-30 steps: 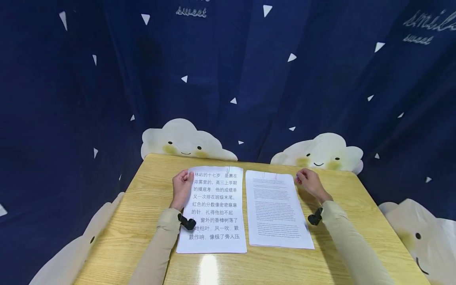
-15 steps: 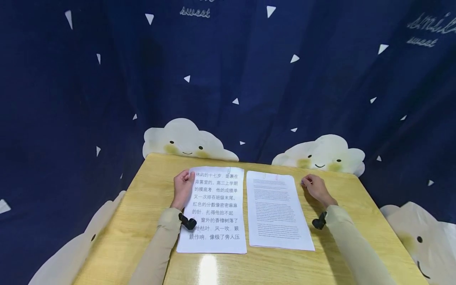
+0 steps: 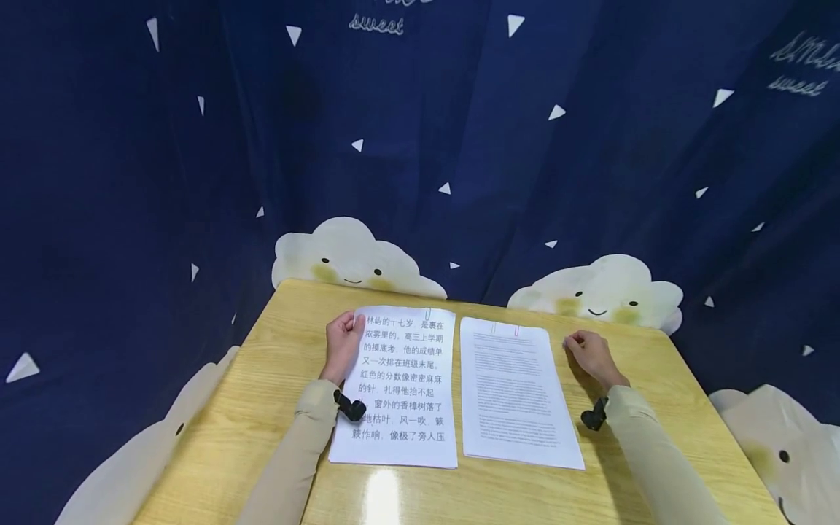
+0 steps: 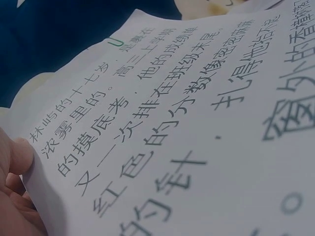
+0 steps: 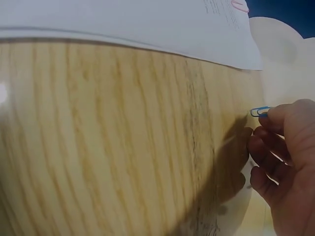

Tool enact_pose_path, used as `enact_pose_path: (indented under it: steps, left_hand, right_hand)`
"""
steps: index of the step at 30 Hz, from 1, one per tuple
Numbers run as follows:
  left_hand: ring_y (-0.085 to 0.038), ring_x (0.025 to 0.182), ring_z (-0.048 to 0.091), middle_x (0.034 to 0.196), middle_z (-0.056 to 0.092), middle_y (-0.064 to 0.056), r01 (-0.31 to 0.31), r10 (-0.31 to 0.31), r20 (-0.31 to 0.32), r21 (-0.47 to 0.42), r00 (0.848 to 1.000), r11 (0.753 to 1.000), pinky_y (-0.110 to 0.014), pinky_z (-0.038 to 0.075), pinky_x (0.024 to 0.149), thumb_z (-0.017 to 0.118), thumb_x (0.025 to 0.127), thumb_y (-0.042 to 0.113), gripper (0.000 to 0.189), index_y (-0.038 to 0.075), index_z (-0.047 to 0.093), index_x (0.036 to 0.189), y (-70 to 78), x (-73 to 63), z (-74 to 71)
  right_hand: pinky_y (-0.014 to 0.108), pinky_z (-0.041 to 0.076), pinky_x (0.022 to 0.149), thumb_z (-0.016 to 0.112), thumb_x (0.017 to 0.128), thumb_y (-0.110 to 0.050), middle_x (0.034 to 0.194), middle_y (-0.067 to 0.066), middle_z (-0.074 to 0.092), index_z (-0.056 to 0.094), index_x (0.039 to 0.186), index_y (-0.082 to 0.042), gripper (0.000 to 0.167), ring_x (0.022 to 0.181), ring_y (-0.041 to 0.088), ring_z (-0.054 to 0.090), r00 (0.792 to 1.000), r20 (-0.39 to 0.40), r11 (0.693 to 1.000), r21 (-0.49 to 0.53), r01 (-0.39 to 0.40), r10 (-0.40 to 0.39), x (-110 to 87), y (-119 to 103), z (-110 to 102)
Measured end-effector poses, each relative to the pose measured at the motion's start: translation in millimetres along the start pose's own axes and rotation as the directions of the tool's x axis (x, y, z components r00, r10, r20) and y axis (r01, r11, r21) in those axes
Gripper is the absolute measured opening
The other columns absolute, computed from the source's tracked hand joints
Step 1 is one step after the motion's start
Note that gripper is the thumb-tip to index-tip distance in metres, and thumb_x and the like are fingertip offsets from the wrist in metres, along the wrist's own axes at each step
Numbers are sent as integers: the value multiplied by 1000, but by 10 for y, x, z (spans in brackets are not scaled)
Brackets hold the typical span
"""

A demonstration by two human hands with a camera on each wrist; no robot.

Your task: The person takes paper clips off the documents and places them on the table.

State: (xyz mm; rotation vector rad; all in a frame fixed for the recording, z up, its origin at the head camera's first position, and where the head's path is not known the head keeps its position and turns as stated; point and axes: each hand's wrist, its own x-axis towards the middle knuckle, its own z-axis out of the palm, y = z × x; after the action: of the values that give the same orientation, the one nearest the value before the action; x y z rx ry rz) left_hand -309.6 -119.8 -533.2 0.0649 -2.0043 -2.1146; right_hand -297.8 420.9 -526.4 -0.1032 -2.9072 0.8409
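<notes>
Yellowish wood-grained table (image 5: pixel 123 142), slender looped blue paperclip (image 5: pixel 259 111).

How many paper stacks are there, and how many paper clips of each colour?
Paper stacks: 2, the left stack and the right stack
Green clip: 1
Pink clip: 1
Pale clip: 1
Blue clip: 1
Total: 6

I hold my left arm (image 3: pixel 286 456) and right arm (image 3: pixel 659 456) forward, left hand (image 3: pixel 344 346) pinching, its half-hidden fingers (image 4: pixel 15 184) apparently curled, right hand (image 3: pixel 594 359) pinching too
</notes>
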Motion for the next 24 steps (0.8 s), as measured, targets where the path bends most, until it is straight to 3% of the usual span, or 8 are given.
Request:
enact_pose_path:
  steps: [9,16,20,24]
  left_hand:
    - [-13,65,61,94,72,-25,5,-5,1,15,1000,1000,-19,47,58,62,107,15,24,-4,72,115,-12,5,-16]
    - [-27,72,66,100,72,-30,49,-49,25,14,998,999,-23,51,60,60,107,12,26,-8,70,118,47,-15,-29]
    - [-27,71,66,98,71,-31,53,-54,22,24,998,998,-24,50,59,58,107,11,26,-10,70,117,-8,17,-25]
    - [-21,69,65,99,72,-29,34,-34,17,17,999,999,-21,49,59,60,107,17,28,-7,71,118,-35,5,-25]
  right_hand:
    - [38,48,72,54,108,-21,104,20,71,70,109,3,29,88,29,60,999,26,999,8,-44,44,24,-18,-15]
    - [34,46,68,56,108,-19,100,18,71,70,106,3,27,87,28,59,997,40,998,-12,-60,60,47,-1,7]
    - [33,46,67,56,107,-17,98,18,70,70,105,5,26,85,29,60,997,49,998,-24,-66,67,57,6,18]
    - [34,47,67,57,106,-16,99,19,69,68,107,5,24,87,29,60,994,64,996,-24,-88,90,56,-17,16]
